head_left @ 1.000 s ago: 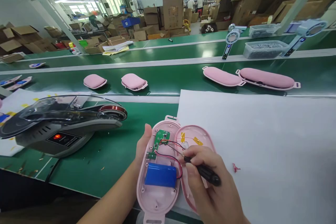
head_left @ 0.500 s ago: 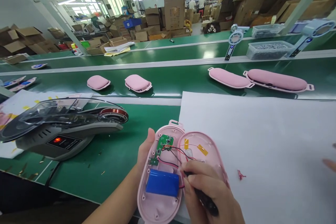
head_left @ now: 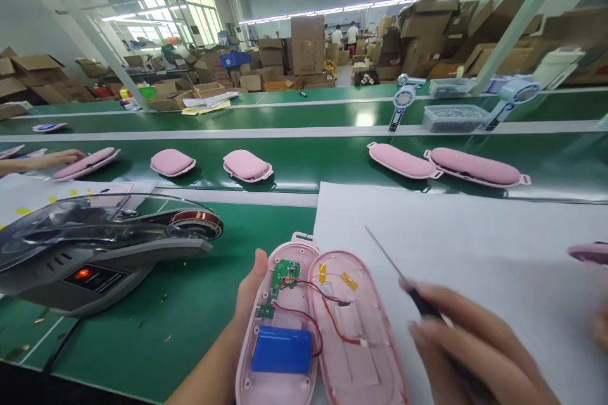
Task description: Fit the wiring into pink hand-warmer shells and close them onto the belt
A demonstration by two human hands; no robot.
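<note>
My left hand (head_left: 244, 304) grips the left edge of an opened pink casing (head_left: 278, 389), thumb along its rim and fingers hidden beneath. The left half holds a green circuit board (head_left: 286, 275) and a blue battery pack (head_left: 282, 350). Black and red wires (head_left: 323, 285) run across to the right half (head_left: 380, 342), where yellow tape pieces (head_left: 349, 281) and a white connector (head_left: 363, 342) show. Right of the casing, my right hand (head_left: 479, 335) is closed around a black-handled screwdriver (head_left: 425, 307), its thin metal shaft pointing up and left, clear of the casing.
White paper (head_left: 456, 234) covers the bench on the right. A tape dispenser (head_left: 114, 266) with a red light stands left. Closed pink cases (head_left: 247, 165) lie along the green belt (head_left: 304, 158). Another person's hand (head_left: 66, 157) touches one at far left. Clear bins (head_left: 456, 119) stand behind.
My right hand has drawn the screwdriver away from the wires to the right. Another person's hand and a pink case appear at far left. Another pink piece shows at the right edge.
</note>
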